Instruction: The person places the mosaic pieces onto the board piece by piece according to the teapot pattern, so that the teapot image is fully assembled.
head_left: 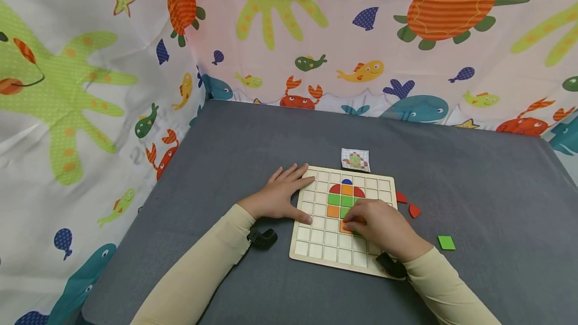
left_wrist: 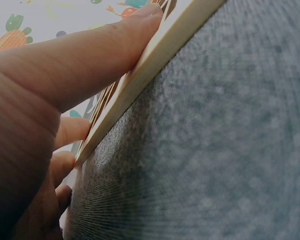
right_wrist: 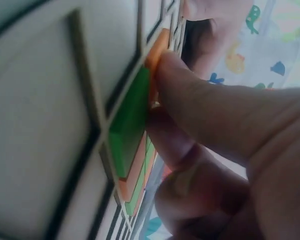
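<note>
Bordering the table: a sea-animal cloth (head_left: pixel 280 66) along the far and left edges.
Table (head_left: pixel 487 189): grey, running well past the board on both sides; the lower frame cuts off its near edge.
Board (head_left: pixel 331 238): gridded, slightly turned; its left rim lies under the left hand, its near right corner partly behind the right wrist.
Left hand (head_left: pixel 283 195): fingers straight and spread wide, thumb resting on the rim; it grips nothing.
Right hand (head_left: pixel 384 222): over the board, thumb and fingers bent close together; the thumb touches an orange square (head_left: pixel 345 227) in the lower part of the pattern. Whether they pinch or only press it, I cannot tell.
Pattern (head_left: pixel 334 199): green, orange, red and blue pieces mid-board; its lower right is hidden by the right hand and blurred in the right wrist view.
Card (head_left: pixel 355 160): just past the far rim, its print too small to read fully.
Green square (head_left: pixel 446 242): beside the right sleeve.
Red pieces (head_left: pixel 414 210): near the right rim, one mostly hidden.
</note>
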The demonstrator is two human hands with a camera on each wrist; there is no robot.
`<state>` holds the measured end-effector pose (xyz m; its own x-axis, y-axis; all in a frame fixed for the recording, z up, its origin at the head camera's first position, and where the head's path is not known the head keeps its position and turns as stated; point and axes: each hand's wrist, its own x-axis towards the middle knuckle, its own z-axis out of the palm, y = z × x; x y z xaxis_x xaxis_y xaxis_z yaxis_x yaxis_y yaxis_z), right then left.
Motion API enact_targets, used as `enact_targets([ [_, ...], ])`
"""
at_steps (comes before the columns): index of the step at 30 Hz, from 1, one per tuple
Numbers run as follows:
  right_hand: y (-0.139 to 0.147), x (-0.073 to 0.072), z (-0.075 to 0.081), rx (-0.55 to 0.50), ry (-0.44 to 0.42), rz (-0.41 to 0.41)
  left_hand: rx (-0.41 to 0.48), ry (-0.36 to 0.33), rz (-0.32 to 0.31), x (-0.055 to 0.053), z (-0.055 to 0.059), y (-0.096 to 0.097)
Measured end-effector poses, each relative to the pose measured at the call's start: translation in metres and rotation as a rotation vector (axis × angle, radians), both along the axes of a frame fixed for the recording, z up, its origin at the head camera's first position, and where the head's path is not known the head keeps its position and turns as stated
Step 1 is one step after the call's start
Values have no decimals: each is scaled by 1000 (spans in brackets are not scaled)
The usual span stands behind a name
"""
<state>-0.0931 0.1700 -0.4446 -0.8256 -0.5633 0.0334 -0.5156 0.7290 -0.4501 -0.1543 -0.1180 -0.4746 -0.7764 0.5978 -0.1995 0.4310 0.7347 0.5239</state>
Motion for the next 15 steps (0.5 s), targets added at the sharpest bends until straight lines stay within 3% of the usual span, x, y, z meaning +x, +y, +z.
enact_targets([
  [6,8,2,2,-1,0,-16,12,-5,-1,1,1,0],
  [15,57,9,15,-4,-97,-128,22,-9,-6,1,1,-1],
])
